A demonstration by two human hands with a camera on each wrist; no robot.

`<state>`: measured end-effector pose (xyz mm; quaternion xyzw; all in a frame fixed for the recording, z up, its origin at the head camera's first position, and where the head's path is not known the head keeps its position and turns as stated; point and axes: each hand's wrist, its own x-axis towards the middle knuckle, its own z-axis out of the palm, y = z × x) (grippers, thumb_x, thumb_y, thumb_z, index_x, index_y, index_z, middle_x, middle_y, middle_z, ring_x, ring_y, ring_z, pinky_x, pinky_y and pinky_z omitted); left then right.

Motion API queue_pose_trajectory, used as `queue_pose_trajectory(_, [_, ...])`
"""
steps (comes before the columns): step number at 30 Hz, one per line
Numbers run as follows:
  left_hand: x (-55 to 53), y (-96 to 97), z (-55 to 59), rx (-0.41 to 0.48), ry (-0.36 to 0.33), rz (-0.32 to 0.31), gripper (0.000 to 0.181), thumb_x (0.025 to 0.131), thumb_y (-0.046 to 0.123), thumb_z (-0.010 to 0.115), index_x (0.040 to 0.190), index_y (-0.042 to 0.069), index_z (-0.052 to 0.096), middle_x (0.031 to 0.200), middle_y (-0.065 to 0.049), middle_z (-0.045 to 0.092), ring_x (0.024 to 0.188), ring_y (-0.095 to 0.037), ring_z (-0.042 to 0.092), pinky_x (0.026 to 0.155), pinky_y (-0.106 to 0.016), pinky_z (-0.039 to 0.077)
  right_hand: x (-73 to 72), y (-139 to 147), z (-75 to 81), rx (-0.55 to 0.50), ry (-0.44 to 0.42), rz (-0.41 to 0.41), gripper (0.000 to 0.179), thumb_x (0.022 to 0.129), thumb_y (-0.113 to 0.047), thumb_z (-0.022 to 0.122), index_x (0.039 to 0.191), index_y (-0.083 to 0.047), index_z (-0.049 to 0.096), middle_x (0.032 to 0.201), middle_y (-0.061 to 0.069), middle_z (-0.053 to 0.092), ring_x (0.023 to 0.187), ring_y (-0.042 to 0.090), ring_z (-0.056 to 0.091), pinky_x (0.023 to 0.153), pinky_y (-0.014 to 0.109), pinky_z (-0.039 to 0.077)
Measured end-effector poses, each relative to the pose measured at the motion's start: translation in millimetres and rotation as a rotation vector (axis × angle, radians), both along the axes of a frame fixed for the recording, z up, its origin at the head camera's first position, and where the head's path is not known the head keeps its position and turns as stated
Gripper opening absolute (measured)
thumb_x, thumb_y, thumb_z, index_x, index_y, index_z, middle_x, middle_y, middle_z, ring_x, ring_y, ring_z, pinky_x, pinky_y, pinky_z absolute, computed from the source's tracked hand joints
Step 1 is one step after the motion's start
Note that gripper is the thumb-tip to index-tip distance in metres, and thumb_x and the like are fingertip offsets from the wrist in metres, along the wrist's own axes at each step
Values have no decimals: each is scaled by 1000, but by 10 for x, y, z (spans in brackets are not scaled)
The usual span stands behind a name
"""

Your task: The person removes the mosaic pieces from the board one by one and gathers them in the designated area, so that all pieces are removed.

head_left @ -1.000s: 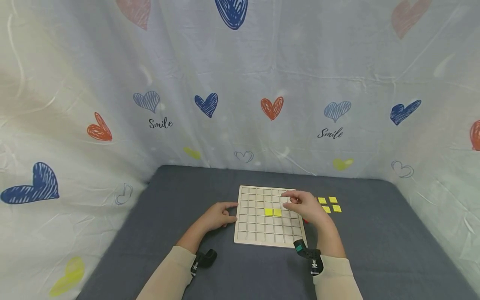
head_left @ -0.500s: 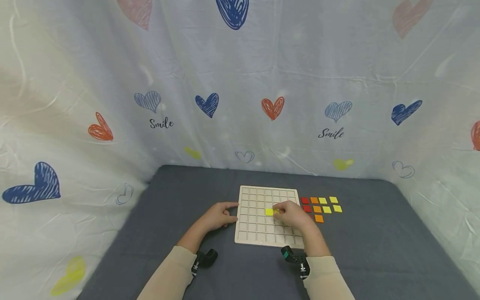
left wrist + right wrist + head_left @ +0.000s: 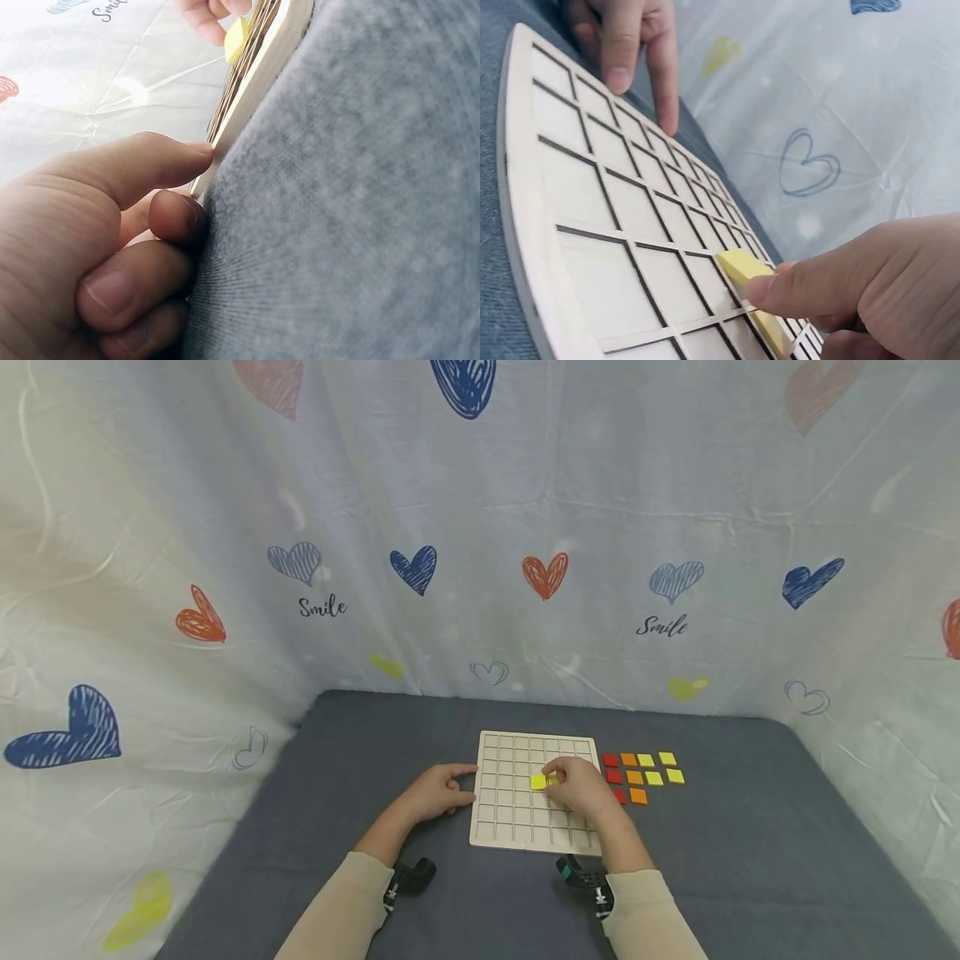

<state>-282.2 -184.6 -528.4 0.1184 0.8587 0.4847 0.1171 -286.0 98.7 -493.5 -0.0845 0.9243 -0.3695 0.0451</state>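
Note:
A wooden grid board [image 3: 498, 822] lies on the grey cloth. My left hand [image 3: 435, 793] steadies its left edge, with thumb and index fingertips touching it and the other fingers curled under in the left wrist view. Over the middle of the board, my right hand [image 3: 581, 787] pinches a yellow square tile [image 3: 537, 782] between thumb and fingers. That tile [image 3: 739, 264] stands tilted up from the grid in the right wrist view. Just right of it sits a second yellow tile [image 3: 771, 334], partly hidden by the thumb.
Right of the board lie loose square tiles in columns: red tiles [image 3: 612, 777], orange tiles [image 3: 634, 777] and yellow tiles [image 3: 654, 778]. A white curtain [image 3: 480, 610] printed with hearts hangs behind the grey-covered table [image 3: 390, 735].
My right hand has moved left and down from the board's right side to the yellow tiles. It has taken hold of the left one, which has shifted slightly up. My left hand stays put.

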Motion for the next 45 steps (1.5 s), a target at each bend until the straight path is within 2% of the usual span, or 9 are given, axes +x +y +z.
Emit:
queue_pose_trajectory(7, [1,-3,-10,11,15,-5,58,93,16,77,147,8,57,50,1,48,43,-11,38,44,-27,31,6,-47,32,62,32,-33,23,88,-12,77,110,-11,76,75,4,48,61,17,39,58,34,33])
queue_pose_trajectory(15, [13,-1,8,14,14,-6,58,93,15,77,147,8,57,50,1,48,43,-11,37,44,-28,31,52,80,208,-125,29,40,26,94,-16,76,118,-10,73,77,4,41,54,16,26,54,31,30])
queue_pose_trajectory(23, [11,-1,8,14,0,-3,59,93,15,77,148,8,57,51,1,49,43,-10,36,44,-26,30,84,253,387,-214,83,58,26,96,-14,74,121,-8,72,76,3,41,60,16,31,58,32,34])
queue_pose_trajectory(26, [9,-3,2,16,0,-5,59,93,15,77,148,8,57,51,0,49,43,-11,36,44,-27,30,105,341,457,-246,73,56,28,97,-14,72,125,-7,71,79,4,40,61,16,29,57,33,33])
queue_pose_trajectory(32, [7,3,-9,14,2,-6,59,93,15,77,147,7,56,51,0,49,42,-11,36,44,-27,30,117,574,524,-282,46,18,33,99,-14,69,131,-6,67,84,5,43,60,15,29,54,32,34])
queue_pose_trajectory(36, [10,9,1,7,1,3,59,92,14,77,147,7,57,51,1,49,42,-10,36,43,-26,30,129,735,528,-284,37,-40,36,100,-15,68,134,-4,64,86,7,46,60,15,34,53,30,37])
queue_pose_trajectory(40, [9,13,8,6,-3,7,59,93,15,77,147,7,57,51,1,49,43,-10,36,44,-26,30,148,892,532,-234,29,-106,40,100,-21,68,136,-4,63,93,7,49,77,19,44,64,32,41])
queue_pose_trajectory(45, [14,15,14,5,-4,5,58,93,15,77,148,8,57,51,1,49,43,-10,35,44,-27,30,150,1107,474,-177,17,-170,44,101,-27,68,137,-2,61,94,7,47,91,24,47,74,38,40])
